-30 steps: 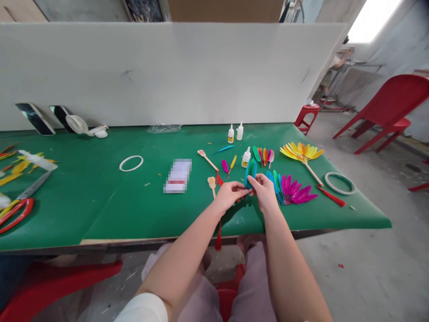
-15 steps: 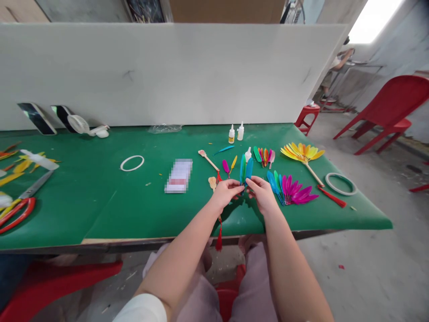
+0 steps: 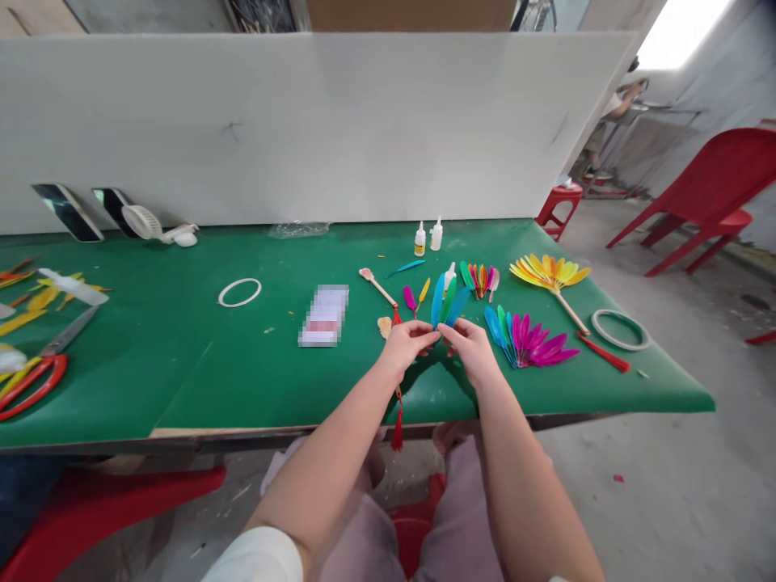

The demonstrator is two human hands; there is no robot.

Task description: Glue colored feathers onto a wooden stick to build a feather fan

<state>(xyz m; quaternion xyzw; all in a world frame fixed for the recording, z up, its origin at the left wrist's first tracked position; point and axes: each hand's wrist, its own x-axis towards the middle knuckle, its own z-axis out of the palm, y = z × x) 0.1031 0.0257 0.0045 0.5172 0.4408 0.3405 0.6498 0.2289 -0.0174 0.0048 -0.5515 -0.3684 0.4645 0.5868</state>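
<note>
Worktop: green-covered table (image 3: pixel 206 388), backed by a tall white panel (image 3: pixel 339 121).
Feather cluster (image 3: pixel 449 298): blue feathers to either side of a green one, held above the table; a white bottle (image 3: pixel 450 272) is partly hidden behind.
Change noted: feathers bunched close together a second earlier, now fanned out, each tip set apart from the next.
Meaning, as judged: spacing seemingly being adjusted from the base; no fastening can be made out.
Left hand (image 3: pixel 409 346): thumb and fingertips brought together on the left side of the cluster's base.
Right hand (image 3: pixel 471 347): thumb and fingertips pinched on the same base from the right; quills covered by the fingers.
Magenta feathers (image 3: pixel 547 356): laid in a spread just right of the right hand, with blue and green ones at the left end.
Small mixed bundle (image 3: pixel 478 281): laid beyond the right hand.
Yellow feather fan (image 3: pixel 549 275): laid at far right, fitted with pale stick and red tassel (image 3: pixel 608 355).
Wooden handle (image 3: pixel 381 288): laid beyond the left hand; second handle (image 3: pixel 385 326) mostly hidden by that hand.
Squeeze bottles (image 3: pixel 420 241): two, stood upright near the panel.
</note>
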